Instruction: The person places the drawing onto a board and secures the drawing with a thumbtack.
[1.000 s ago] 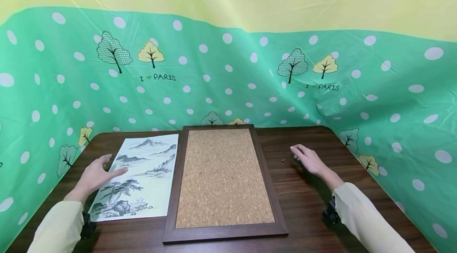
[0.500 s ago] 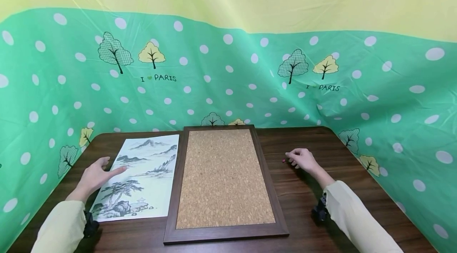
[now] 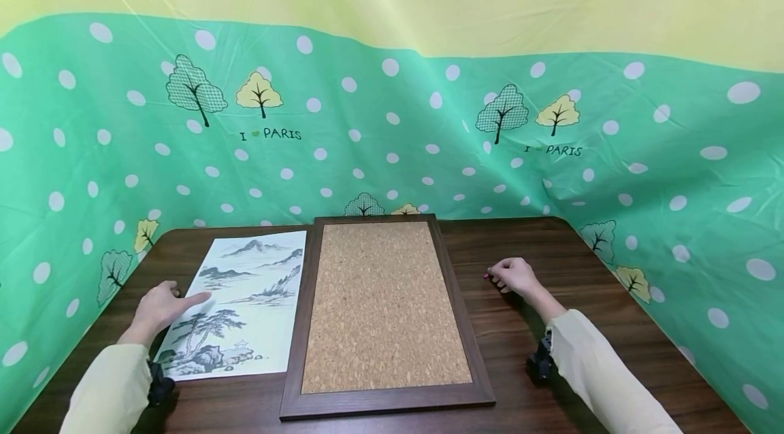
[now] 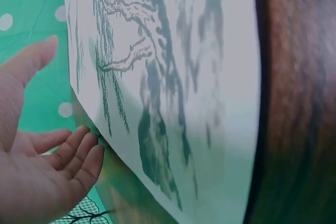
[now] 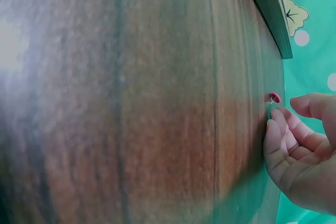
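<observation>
A small pink-headed thumbtack [image 5: 276, 97] lies on the dark table, its thin metal point showing in the right wrist view. My right hand [image 3: 514, 275] is right at it, thumb and index fingertips apart beside the head, the other fingers curled in. On the left, a paper print of an ink landscape [image 3: 245, 298] lies flat. My left hand [image 3: 158, 310] is at its left edge, thumb stretched over the sheet and fingers loosely bent by the margin. In the left wrist view, the fingertips [image 4: 93, 139] are close to the paper's edge. Between the hands lies a framed cork board [image 3: 386, 305].
The brown wooden table [image 3: 520, 352] extends around the board on both sides. A green and yellow patterned cloth [image 3: 392, 135] hangs behind and beside it. The board's dark frame [image 3: 392, 398] stands slightly raised from the table and its left side runs along the print.
My right hand has moved left and slightly down to the thumbtack, its fingers bending more. My left hand has shifted slightly, its fingers curling in a little at the paper's edge.
</observation>
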Tool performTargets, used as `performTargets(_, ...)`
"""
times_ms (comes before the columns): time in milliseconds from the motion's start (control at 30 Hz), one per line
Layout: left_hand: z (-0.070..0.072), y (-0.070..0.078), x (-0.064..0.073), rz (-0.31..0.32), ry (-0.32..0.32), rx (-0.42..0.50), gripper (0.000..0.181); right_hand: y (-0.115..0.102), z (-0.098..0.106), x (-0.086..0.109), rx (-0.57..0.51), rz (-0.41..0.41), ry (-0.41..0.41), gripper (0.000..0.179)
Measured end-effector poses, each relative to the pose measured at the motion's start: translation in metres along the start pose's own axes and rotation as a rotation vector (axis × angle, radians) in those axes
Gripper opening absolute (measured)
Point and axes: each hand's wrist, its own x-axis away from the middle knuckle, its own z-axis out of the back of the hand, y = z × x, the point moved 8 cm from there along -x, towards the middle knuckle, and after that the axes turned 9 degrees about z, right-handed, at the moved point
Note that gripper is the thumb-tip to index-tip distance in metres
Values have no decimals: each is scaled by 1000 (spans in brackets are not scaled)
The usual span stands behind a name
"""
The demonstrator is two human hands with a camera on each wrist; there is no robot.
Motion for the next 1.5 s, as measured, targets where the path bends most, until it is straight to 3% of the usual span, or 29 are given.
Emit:
performTargets(333,-4,-6,3,89,18,33,97,-5,0,-1,58,-20,39,22)
performTargets(700,-6,-7,7,189,10,128,73,-11,1,0,86,-18,70,14)
performTargets(1000,-4,-3,6,130,65,139,63,-9,-3,1,27,16,23,14)
performTargets(1200,0,-14,-2,105,-47,201,60,-12,-5,3,-14,60,-18,14)
performTargets(1367,-1,-17,-5,27,-173,233,58,-10,-6,4,-25,70,-38,12)
performTargets(1500,0,-16,-1,-21,-238,231,53,-13,-6,6,-40,84,-59,14)
